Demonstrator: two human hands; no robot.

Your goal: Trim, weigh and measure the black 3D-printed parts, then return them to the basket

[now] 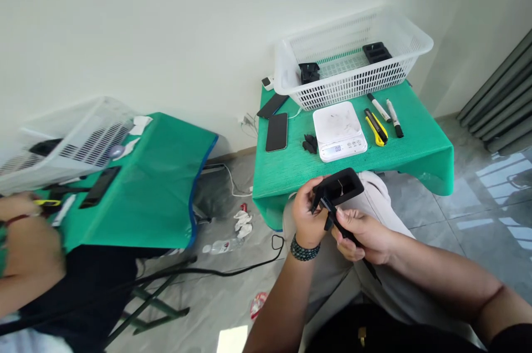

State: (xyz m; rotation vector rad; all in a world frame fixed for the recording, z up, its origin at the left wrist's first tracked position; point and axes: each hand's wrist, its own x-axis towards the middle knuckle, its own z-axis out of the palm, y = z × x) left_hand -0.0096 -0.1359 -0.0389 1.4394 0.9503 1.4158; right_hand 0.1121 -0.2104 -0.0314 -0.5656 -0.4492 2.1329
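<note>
Just above my lap, my left hand (306,214) is closed around a black hollow rectangular part (352,182) with a raised rim and an open middle. Closed too, my right hand (366,234) grips a slim black-handled tool (341,228). Its grey, metal-looking front end lies against the near left side of the black part, close to my left fingers. A dark thin tail shows below my right hand. The tool's exact kind cannot be made out, and my fingers cover much of its handle.
On the green-covered table (291,173) are a white digital scale (338,126), black scraps (310,143), phones (276,132), a yellow cutter (376,127), two markers (394,114) and a white basket (353,84) holding black parts. A co-worker's arm (31,242) is at the left table. A black cable (216,272) crosses between.
</note>
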